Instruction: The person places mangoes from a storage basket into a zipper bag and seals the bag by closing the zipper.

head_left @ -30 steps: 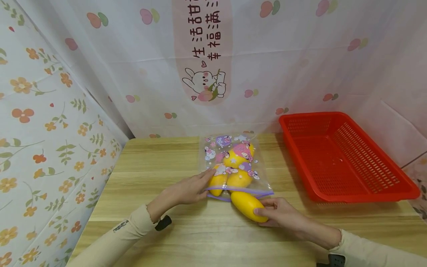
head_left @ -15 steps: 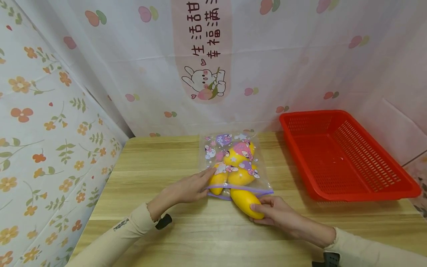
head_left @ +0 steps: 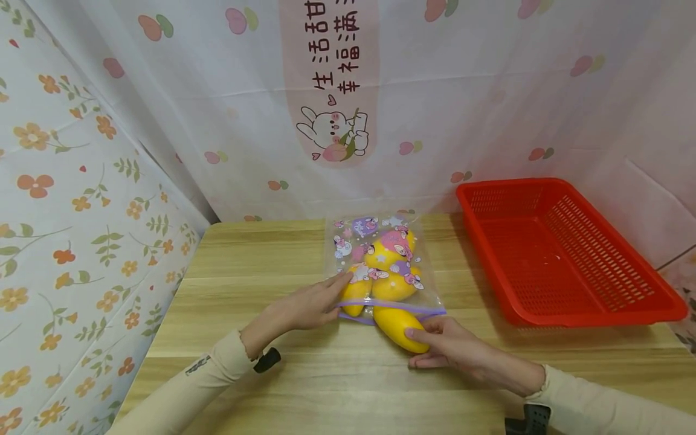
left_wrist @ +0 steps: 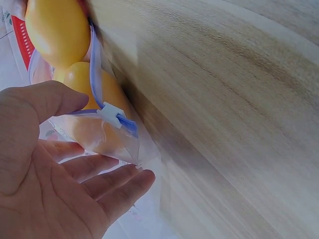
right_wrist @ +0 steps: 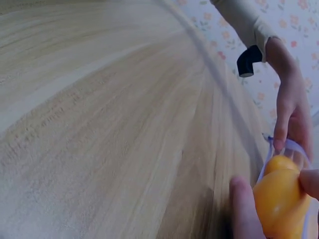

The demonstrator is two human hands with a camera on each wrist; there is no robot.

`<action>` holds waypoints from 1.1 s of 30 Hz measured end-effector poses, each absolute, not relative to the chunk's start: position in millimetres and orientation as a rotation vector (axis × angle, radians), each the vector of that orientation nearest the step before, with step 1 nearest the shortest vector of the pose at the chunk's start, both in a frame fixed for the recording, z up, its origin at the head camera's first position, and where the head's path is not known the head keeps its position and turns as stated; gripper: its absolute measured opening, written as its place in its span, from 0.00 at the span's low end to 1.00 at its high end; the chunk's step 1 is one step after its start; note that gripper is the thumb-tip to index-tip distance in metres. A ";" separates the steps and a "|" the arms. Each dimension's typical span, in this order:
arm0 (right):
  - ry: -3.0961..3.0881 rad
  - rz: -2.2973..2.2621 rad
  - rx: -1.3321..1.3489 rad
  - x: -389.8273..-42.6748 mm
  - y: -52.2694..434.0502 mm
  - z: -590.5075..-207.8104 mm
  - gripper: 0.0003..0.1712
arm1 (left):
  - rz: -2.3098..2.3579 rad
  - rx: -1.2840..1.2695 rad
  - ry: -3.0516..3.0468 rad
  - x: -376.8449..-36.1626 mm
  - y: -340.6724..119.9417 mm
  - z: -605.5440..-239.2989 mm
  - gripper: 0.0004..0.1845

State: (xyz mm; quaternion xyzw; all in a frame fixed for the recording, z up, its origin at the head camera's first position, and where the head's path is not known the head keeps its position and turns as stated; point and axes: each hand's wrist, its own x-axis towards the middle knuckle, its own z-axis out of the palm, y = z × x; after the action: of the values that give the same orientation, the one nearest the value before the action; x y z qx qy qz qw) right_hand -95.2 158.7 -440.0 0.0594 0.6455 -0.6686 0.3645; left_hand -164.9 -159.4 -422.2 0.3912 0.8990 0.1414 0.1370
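A clear zip bag (head_left: 348,232) with a pink and purple print lies flat on the table, its purple-edged mouth towards me. Other yellow mangoes (head_left: 394,287) show through its plastic. My right hand (head_left: 457,344) holds a smooth yellow mango (head_left: 399,328) between thumb and fingers, its far end in the bag's mouth. At the bag's left corner my left hand (head_left: 307,305) holds the edge. In the left wrist view the thumb lies at the rim by a white slider (left_wrist: 111,115), fingers along the outside. The right wrist view shows the held mango (right_wrist: 279,199) between the right fingers.
A red plastic basket (head_left: 489,275) with slotted sides stands on the right of the wooden table (head_left: 244,260). Behind the table hangs a printed curtain (head_left: 234,109), and a floral cloth (head_left: 81,241) covers the left side.
My right hand has pushed the mango slightly up and left, farther into the bag's mouth. The left hand has stayed at the bag's corner.
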 end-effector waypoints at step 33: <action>1.415 -1.702 -0.048 -86.4 152.2 -452.1 0.20 | 0.429 1.126 2.594 -163.8 -158.9 -420.9 0.39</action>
State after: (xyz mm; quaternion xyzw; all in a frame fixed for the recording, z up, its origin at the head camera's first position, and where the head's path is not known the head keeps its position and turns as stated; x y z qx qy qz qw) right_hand -86.4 152.2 -452.1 -0.0193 0.5715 -0.6877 0.4473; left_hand -163.8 -158.9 -420.9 0.3898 0.8980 0.1485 0.1401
